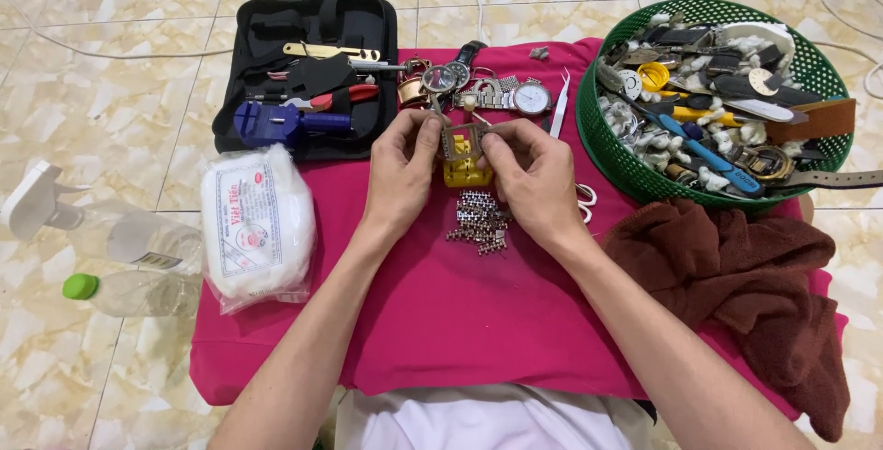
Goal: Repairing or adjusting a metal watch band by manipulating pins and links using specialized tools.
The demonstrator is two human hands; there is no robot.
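While both hands (pixel 464 170) pinch the yellow holder (pixel 466 170) | clasp piece (pixel 463 140) upright (long axis vertical)

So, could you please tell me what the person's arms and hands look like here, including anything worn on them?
Both arms are bare from the lower frame edge to the fingers: no sleeves, gloves, wristwatch or bracelet show. The left hand and right hand carry no rings that I can make out. The fingernails look short and unpainted. A white garment shows at the bottom edge between the forearms.

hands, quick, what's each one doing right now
left hand: closed on the metal watch piece over the yellow holder
right hand: pinching the same piece
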